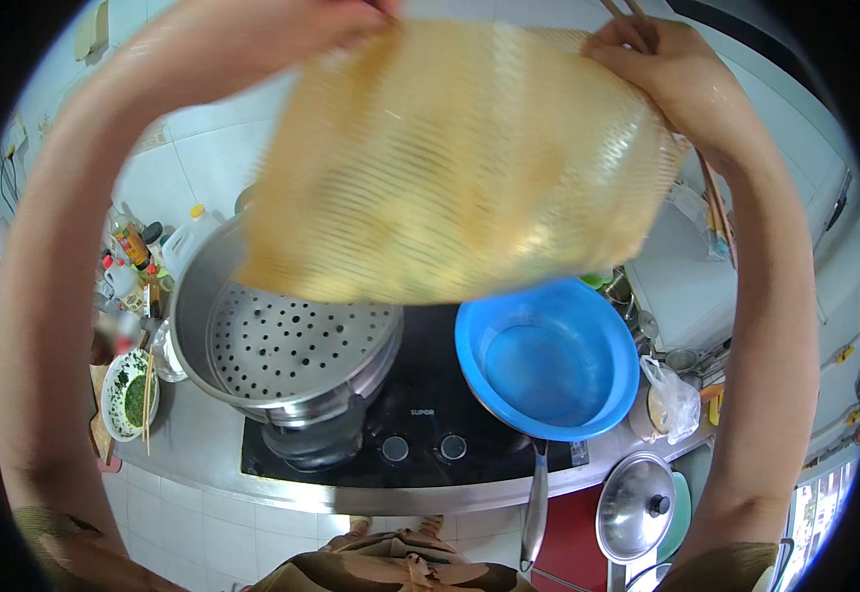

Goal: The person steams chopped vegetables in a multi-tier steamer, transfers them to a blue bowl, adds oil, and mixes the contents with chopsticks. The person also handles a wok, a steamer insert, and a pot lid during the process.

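Note:
A yellowish, translucent ribbed mesh sheet (467, 170), blurred by motion, hangs raised above the stove. My left hand (345, 26) pinches its upper left edge, partly cut off by the top of the view. At its upper right edge, my right hand (678, 81) grips the sheet. Thin brown sticks (637, 22), probably chopsticks, stick out above the right fingers and seem to continue past the wrist. Below the sheet stand a large metal steamer pot (197, 355) with a perforated steaming tray (297, 344), its back part hidden, and a blue plastic basin (541, 370) with nothing seen inside.
The black SUPOR stove (430, 451) bears two knobs. A pan handle (537, 510) juts over the front edge from beneath the basin. Left are a bowl of chopped greens (116, 396), chopsticks (149, 403) and several bottles (130, 240). A domed metal lid (633, 507) stands at lower right.

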Demonstrator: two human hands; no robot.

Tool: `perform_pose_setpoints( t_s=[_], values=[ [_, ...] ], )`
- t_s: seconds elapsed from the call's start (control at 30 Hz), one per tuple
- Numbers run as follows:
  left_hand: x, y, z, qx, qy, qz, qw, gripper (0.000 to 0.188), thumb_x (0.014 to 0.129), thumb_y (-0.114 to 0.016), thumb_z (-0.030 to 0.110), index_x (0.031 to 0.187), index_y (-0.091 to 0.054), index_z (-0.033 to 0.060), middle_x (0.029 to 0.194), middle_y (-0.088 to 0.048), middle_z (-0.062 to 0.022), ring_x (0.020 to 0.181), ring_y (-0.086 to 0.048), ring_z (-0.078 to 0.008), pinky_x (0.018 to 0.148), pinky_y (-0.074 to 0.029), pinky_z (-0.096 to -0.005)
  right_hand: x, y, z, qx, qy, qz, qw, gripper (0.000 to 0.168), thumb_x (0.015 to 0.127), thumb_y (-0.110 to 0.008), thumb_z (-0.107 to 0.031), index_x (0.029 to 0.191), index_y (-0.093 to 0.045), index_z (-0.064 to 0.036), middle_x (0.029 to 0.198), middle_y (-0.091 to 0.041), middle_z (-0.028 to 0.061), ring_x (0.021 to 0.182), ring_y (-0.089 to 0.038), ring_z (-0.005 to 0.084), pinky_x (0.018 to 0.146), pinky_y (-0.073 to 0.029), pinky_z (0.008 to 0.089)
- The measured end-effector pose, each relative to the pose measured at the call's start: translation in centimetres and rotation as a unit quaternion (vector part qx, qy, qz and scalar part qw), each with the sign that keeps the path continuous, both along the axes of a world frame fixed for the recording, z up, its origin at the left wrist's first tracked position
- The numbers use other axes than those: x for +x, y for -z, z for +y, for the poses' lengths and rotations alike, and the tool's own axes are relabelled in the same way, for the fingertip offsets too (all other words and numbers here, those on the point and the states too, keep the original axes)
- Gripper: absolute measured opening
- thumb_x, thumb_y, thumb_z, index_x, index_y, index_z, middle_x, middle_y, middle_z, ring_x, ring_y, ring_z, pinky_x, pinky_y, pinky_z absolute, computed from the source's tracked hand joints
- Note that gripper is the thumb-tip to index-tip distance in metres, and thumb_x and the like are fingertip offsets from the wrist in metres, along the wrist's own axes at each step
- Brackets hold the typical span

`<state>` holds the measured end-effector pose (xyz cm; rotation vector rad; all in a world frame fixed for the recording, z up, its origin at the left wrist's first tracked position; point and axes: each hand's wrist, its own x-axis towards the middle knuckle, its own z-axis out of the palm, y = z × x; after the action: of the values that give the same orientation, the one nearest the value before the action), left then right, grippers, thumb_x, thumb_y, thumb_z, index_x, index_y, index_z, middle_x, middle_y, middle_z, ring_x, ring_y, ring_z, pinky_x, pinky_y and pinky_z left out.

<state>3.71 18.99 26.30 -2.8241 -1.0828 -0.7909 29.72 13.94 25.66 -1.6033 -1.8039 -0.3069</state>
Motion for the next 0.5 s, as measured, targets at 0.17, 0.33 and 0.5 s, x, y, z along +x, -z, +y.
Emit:
perform_pose_setpoints(
  t_s=[0.17, 0.33, 0.5],
  values=[
    [12.0, 6.8, 0.5, 0.054, 0.196, 0.02, 0.979, 0.01, 0.082, -0.056, 0.007, 0.087, -0.061, -0.0003, 0.071, -0.061, -0.0132, 0.066, -0.058, -0.0227, 0.064, -0.046, -0.0345, 9.3, 1.3, -3.0, -0.028, 0.06, -0.098, 0.993, 0.03, 0.08, -0.061, -0.026, 0.095, -0.068, -0.001, 0.08, -0.068, 0.015, 0.069, -0.063, 0.0246, 0.07, -0.05, 0.0361],
    [21.9, 15.8, -2.1, -0.008, 0.175, -0.032, 0.984, 0.009, 0.078, -0.059, 0.009, 0.084, -0.065, 0.005, 0.08, -0.066, -0.0183, 0.078, -0.065, -0.034, 0.069, -0.051, -0.0408, 13.9, 3.6, -3.7, -0.093, 0.084, -0.12, 0.985, 0.02, 0.078, -0.06, -0.016, 0.088, -0.067, 0.0, 0.082, -0.066, 0.0163, 0.076, -0.062, 0.0289, 0.073, -0.048, 0.0365],
    [29.2, 27.8, -5.5, -0.214, 0.211, -0.187, 0.935, 0.014, 0.08, -0.054, 0.01, 0.083, -0.066, 0.005, 0.086, -0.066, -0.0201, 0.083, -0.064, -0.0377, 0.072, -0.051, -0.0445, 16.4, 9.0, -2.6, -0.145, 0.064, -0.25, 0.955, 0.019, 0.079, -0.061, -0.016, 0.09, -0.067, -0.002, 0.087, -0.066, 0.0168, 0.087, -0.062, 0.0337, 0.079, -0.048, 0.0417]
  ],
)
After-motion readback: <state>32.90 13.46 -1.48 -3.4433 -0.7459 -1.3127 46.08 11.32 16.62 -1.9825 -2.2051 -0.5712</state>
